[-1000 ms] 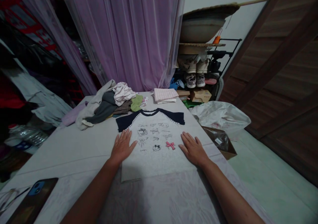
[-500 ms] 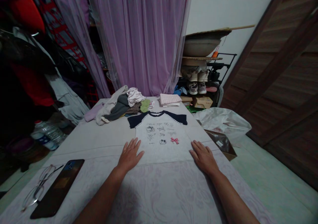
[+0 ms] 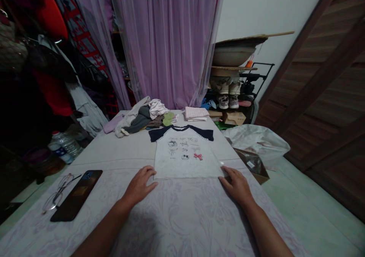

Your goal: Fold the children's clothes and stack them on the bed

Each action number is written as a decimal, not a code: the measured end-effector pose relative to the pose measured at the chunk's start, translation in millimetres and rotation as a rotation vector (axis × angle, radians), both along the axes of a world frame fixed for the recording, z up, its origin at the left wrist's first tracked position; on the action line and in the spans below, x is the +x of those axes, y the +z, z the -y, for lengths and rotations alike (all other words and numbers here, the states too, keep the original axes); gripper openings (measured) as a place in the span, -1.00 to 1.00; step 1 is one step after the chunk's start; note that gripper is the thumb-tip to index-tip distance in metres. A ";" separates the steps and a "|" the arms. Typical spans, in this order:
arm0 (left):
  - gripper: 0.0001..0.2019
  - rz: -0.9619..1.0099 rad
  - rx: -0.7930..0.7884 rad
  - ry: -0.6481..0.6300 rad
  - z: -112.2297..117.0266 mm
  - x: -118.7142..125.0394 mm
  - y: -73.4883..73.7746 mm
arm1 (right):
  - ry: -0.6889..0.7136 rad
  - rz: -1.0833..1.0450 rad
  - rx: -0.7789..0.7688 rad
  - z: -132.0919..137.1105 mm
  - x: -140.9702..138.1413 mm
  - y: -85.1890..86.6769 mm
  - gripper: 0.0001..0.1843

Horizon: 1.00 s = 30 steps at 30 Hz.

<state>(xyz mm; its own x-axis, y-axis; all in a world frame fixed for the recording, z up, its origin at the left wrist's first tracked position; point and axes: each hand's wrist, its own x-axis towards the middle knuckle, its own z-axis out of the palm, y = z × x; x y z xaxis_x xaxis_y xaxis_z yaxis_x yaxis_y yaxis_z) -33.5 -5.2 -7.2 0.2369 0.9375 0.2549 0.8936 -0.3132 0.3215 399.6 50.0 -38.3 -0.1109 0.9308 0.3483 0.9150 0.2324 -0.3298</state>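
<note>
A small white T-shirt (image 3: 185, 158) with dark navy sleeves and little cartoon prints lies flat, front up, on the pale patterned bed (image 3: 182, 219). My left hand (image 3: 139, 186) rests palm down on the bed, fingers loosely bent, fingertips at the lower left corner of the hem. At the lower right corner my right hand (image 3: 236, 184) lies the same way, fingertips touching the hem. Neither hand holds anything that I can see.
A pile of loose clothes (image 3: 139, 118) and a folded pink cloth (image 3: 195, 113) lie at the bed's far end. A phone (image 3: 76, 194) and glasses (image 3: 55, 198) lie at the left. A plastic bag (image 3: 256, 139), cardboard box (image 3: 253, 164) and shoe rack (image 3: 236, 93) stand on the right.
Both hands have slid down the T-shirt toward me, from its middle to the hem corners. The camera has pulled back, so the phone and glasses show more fully.
</note>
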 end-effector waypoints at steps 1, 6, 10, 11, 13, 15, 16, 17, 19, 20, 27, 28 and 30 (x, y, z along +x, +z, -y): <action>-0.73 0.005 0.006 0.007 2.1 -0.9 1.6 | -0.018 -0.014 -0.011 -0.4 0.8 2.1 -0.48; -0.72 -0.075 -0.021 -0.015 1.2 -2.0 6.4 | 0.003 -0.078 -0.136 -4.8 4.4 14.3 -0.41; -0.68 -0.103 -0.056 -0.044 -4.9 -1.7 6.0 | 0.082 -0.168 -0.211 -7.8 10.8 17.4 -0.28; -0.67 -0.099 -0.062 -0.049 -5.9 -1.6 5.9 | 0.101 -0.184 -0.213 -8.6 12.4 17.1 -0.29; -0.66 -0.080 -0.075 -0.059 -7.0 -1.2 6.5 | 0.134 -0.198 -0.191 -10.4 14.9 15.7 -0.36; -0.65 -0.056 -0.088 -0.072 -7.1 -0.7 7.9 | 0.156 -0.198 -0.153 -12.1 16.5 13.5 -0.44; -0.64 -0.046 -0.097 -0.078 -6.8 -0.4 8.9 | 0.161 -0.198 -0.136 -12.8 17.0 12.4 -0.47; -0.62 -0.040 -0.106 -0.082 -6.6 -0.3 9.9 | 0.164 -0.201 -0.122 -13.4 17.3 11.3 -0.50; -0.56 -0.035 -0.123 -0.080 -6.2 -0.2 11.9 | 0.163 -0.218 -0.108 -13.9 17.3 9.9 -0.56; -0.53 -0.034 -0.130 -0.076 -6.1 -0.4 12.7 | 0.157 -0.231 -0.105 -14.0 17.1 9.6 -0.60; -0.66 -0.061 -0.143 -0.110 -8.4 -0.9 18.9 | 0.036 -0.392 -0.036 -16.2 9.9 16.6 -0.64; -0.67 -0.065 -0.148 -0.114 -8.4 -0.3 20.2 | 0.031 -0.407 -0.013 -17.2 8.3 18.9 -0.64; -0.66 -0.072 -0.161 -0.108 -8.1 1.7 22.7 | 0.028 -0.437 0.051 -19.7 5.0 24.4 -0.65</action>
